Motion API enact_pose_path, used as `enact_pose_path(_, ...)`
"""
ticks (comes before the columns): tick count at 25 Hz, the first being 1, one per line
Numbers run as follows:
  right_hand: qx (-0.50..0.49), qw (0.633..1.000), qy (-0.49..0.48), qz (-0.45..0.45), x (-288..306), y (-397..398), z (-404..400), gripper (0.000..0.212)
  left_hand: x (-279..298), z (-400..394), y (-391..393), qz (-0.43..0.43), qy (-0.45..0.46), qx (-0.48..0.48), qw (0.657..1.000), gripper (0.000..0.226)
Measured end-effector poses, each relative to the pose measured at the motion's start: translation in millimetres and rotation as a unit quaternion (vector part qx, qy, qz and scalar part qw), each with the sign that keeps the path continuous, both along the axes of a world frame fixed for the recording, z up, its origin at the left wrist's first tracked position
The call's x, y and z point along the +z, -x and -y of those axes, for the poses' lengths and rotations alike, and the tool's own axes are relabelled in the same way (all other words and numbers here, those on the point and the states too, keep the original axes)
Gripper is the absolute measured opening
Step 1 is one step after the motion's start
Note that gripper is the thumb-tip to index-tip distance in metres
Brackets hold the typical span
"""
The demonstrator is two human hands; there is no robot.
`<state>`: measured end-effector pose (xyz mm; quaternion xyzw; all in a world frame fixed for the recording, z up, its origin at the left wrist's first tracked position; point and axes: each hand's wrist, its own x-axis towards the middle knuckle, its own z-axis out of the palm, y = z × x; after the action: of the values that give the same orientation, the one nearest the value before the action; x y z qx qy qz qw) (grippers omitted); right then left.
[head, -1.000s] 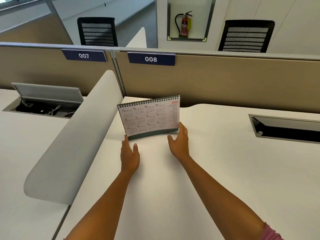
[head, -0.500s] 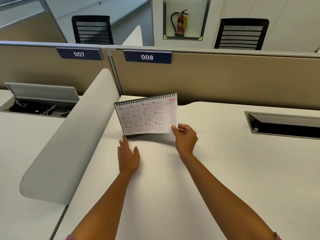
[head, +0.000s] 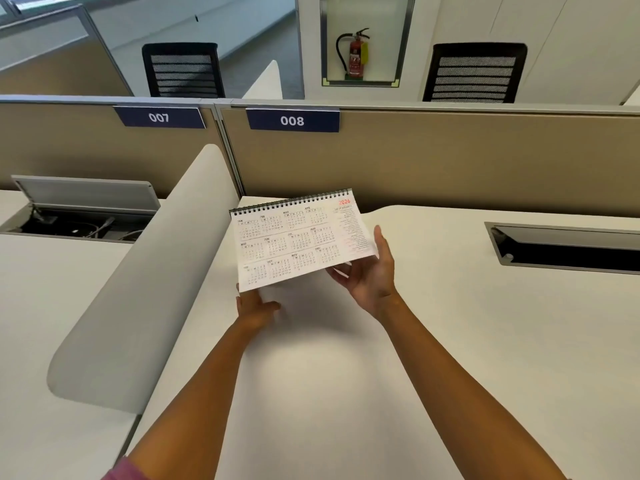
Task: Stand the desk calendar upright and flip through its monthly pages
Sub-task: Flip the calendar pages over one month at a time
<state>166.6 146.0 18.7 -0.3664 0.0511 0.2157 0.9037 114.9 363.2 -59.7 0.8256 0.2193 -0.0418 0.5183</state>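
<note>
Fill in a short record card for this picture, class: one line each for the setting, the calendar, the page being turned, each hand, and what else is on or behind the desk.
setting: white desk at partition label 008
calendar: spiral-bound desk calendar, coil at the top
page: year-overview sheet marked 2026, lifted at its lower edge
right hand: holds the sheet's lower right corner
left hand: flat on the desk below the sheet's lower left corner, fingertips hidden
desk fittings: cable hatch, grey divider
background: fire extinguisher, two black mesh chairs
</note>
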Motion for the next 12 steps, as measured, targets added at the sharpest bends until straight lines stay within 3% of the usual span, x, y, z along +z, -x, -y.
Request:
enact_pose_path(3,0.032,0.996,-0.072,0.031,27.0,-2.8,-4.7,0.083,0.9,-2.9,-0.6,-0.046,0.010,0.002,0.999,0.098)
enact_pose_path(6,0.060,0.988,-0.120,0.074,60.7,-19.1,-12.7,0.095,-1.7,-4.5,0.4,-0.036,-0.001,-0.025,0.999,0.093)
enact_pose_path(12,0.035,0.991,-0.057,0.117,107.7,-60.8,-28.1,0.089,-2.0,-4.3,1.1,-0.032,-0.006,-0.023,0.999,0.093)
